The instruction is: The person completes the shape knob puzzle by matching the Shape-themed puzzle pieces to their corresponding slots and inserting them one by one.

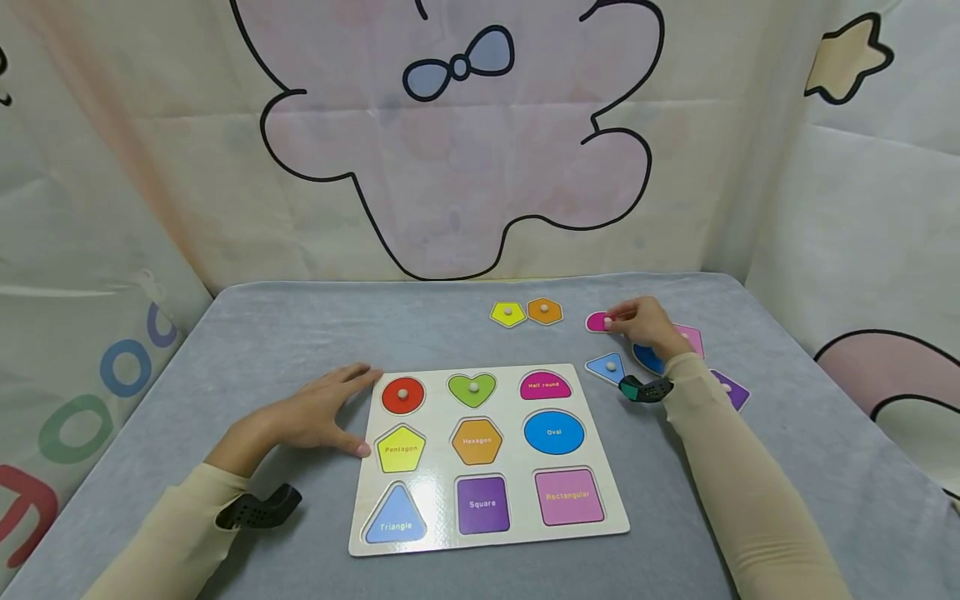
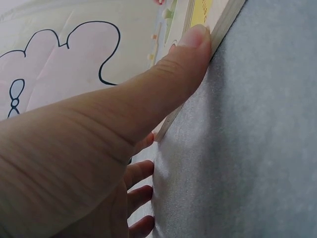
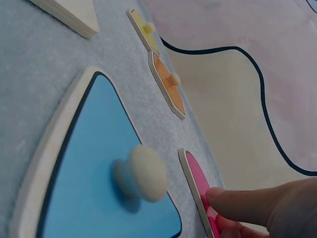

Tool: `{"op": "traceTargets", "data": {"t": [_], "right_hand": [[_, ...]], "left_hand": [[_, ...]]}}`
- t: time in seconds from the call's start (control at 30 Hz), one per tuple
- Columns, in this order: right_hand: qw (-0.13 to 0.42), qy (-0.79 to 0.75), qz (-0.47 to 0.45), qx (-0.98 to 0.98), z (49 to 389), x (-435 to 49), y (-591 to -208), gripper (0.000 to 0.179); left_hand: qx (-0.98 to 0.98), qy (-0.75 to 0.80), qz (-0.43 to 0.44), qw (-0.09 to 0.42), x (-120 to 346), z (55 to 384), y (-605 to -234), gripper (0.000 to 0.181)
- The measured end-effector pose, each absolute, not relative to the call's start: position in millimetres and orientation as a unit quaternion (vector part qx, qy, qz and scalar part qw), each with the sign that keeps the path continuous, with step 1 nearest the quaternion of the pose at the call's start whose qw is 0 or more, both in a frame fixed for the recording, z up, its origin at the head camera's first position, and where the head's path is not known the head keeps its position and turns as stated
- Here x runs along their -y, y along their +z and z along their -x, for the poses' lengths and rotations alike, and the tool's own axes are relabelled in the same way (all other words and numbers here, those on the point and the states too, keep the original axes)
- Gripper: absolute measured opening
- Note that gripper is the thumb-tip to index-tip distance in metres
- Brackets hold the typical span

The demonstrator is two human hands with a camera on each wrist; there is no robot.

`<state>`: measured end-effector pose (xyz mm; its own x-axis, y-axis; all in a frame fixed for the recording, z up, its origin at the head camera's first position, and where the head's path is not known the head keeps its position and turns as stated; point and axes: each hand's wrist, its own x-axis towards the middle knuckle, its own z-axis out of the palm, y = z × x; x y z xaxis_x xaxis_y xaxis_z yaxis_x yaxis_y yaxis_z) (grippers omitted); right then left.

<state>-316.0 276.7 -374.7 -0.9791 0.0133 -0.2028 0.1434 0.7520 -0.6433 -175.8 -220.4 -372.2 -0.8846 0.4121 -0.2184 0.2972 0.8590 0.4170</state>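
Note:
A white wooden shape puzzle board (image 1: 438,479) lies on the table in the head view. Its red circle piece (image 1: 402,395) and green heart piece (image 1: 472,389) sit in their recesses with knobs up. My left hand (image 1: 311,414) rests at the board's left edge, thumb and fingertips touching it; in the left wrist view the thumb (image 2: 171,74) lies against the wooden rim. Beyond the board's far right corner, my right hand (image 1: 647,325) pinches the pink half-round piece (image 1: 596,322) with thumb and fingers. That piece (image 3: 197,181) appears on the cloth in the right wrist view; its knob is hidden.
Near the right hand lie a blue triangle piece (image 1: 606,367), a partly hidden blue oval (image 1: 647,358), a pink rectangle (image 1: 690,338) and a purple square (image 1: 731,388). A yellow pentagon (image 1: 507,314) and an orange hexagon (image 1: 544,311) lie side by side near the far edge.

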Motion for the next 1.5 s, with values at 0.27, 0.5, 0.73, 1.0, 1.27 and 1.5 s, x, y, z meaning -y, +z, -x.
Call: {"op": "traceTargets", "data": {"t": [0.27,0.5,0.73,1.0,1.27,1.5], "right_hand": [[0.08,-0.347,-0.041,-0.934,315,-276,-375,0.033],[0.072,-0.351,-0.038,-0.933,315,-274,-373,0.031],[0.062,-0.361,-0.032,-0.93,312,-269,-363,0.032],[0.076,-0.359,-0.023,-0.93,307,-262,-351,0.034],[0.082,-0.342,0.025,-0.936,305,-261,-342,0.033],[0.092,-0.34,0.064,-0.934,301,-257,-334,0.032]], "left_hand": [[-0.952,0.19,-0.189,0.152,220,175,-370,0.11],[-0.952,0.188,-0.19,0.151,220,175,-370,0.11],[-0.951,0.19,-0.188,0.152,220,175,-371,0.111],[-0.952,0.189,-0.187,0.153,220,175,-372,0.111],[-0.951,0.192,-0.188,0.153,220,175,-372,0.111],[-0.951,0.189,-0.187,0.155,220,175,-372,0.111]]}}
